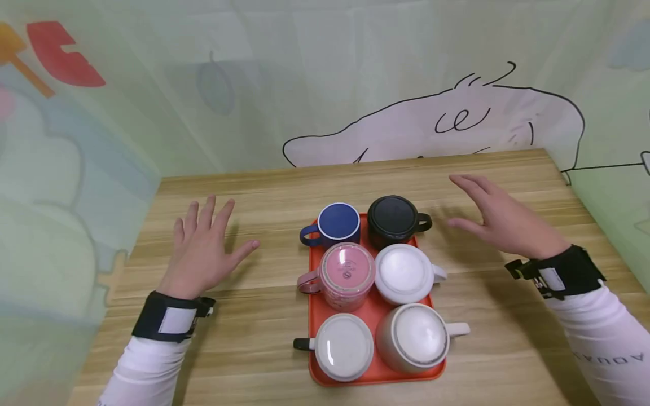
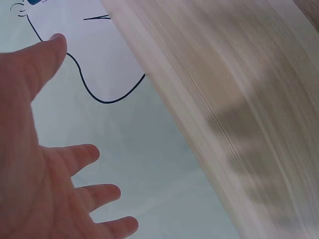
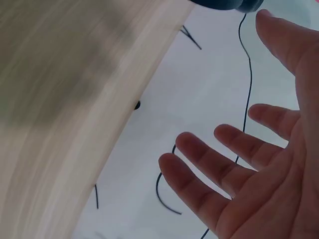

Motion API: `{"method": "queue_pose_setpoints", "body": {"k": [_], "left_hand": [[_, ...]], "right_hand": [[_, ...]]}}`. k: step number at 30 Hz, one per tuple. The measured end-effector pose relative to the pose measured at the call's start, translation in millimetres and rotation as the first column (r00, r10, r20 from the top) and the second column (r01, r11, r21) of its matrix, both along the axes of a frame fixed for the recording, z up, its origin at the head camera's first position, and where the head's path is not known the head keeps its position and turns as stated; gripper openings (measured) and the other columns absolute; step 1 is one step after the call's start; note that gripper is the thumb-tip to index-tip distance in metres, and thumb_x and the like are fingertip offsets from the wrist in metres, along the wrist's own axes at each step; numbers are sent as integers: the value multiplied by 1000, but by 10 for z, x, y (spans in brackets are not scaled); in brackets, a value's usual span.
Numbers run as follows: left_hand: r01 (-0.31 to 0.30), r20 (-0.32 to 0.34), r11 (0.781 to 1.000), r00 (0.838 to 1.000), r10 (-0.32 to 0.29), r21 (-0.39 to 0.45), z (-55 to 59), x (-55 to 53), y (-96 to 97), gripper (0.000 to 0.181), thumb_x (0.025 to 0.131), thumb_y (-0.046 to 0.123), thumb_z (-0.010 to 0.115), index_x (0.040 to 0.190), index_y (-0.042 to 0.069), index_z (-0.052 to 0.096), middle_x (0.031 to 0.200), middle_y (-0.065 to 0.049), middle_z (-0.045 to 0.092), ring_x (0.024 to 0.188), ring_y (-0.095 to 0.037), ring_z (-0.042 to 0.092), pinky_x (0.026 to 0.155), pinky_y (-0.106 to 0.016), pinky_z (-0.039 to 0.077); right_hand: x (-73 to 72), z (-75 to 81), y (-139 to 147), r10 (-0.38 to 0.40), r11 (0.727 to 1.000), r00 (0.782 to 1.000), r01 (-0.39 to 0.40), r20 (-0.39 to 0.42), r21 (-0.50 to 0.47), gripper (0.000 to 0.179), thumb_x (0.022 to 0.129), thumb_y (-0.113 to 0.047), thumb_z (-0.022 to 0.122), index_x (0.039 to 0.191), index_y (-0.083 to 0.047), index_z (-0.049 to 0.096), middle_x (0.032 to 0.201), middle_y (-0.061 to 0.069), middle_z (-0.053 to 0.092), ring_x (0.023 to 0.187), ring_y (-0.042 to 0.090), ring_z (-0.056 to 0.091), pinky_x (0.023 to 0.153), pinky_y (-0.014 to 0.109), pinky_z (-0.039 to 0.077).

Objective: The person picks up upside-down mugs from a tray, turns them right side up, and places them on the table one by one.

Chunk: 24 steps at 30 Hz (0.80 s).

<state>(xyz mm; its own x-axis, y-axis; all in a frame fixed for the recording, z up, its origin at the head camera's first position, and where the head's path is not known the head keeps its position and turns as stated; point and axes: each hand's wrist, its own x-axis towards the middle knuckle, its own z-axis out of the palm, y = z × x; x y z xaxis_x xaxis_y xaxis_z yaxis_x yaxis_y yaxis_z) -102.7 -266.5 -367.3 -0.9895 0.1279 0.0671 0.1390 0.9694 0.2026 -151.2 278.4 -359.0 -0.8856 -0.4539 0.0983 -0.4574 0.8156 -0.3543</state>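
Note:
Several mugs stand upside down in two columns on a red tray (image 1: 316, 316). The left column has a blue mug (image 1: 338, 221) at the back, a pink mug (image 1: 347, 273) and a white mug with a black handle (image 1: 344, 347). On the right are a black mug (image 1: 392, 219), a white mug (image 1: 403, 273) and a larger cream mug (image 1: 413, 338). My left hand (image 1: 200, 251) hovers left of the tray with spread fingers, holding nothing. To the right of the black mug, my right hand (image 1: 508, 220) is raised, its fingers extended and free of any object.
The tray sits on a wood-grain table (image 1: 254, 344). Behind the table's far edge hangs a pale green curtain (image 1: 244, 124) printed with cartoon figures, which continues along both sides. Each wrist wears a black strap (image 1: 165, 317) with a small camera.

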Motion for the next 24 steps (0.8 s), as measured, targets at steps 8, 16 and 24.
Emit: {"method": "queue_pose_setpoints", "body": {"k": [8,16,24], "left_hand": [[8,-4,1000,1000,-8,9,26,35,16,103,96,71,64,167,6,28,170,-33,16,154,-60,7,118,-81,4],[13,-13,1000,1000,-13,-1,19,48,41,102,95,70,65,167,6,29,170,-33,17,154,-60,9,117,-81,6],[22,-14,1000,1000,-22,13,12,64,68,101,96,70,64,167,6,29,170,-32,17,154,-61,8,117,-82,7]], "right_hand": [[-28,13,-220,70,997,997,-71,29,25,83,96,-30,82,163,-5,39,156,24,45,133,43,57,103,62,52],[-89,-87,-401,119,992,992,-120,32,41,69,95,-23,83,152,-1,52,141,20,59,102,27,68,84,45,61],[-113,-139,-501,175,984,984,-176,41,0,52,93,-15,85,138,0,64,125,17,67,91,24,66,77,40,60]]}}
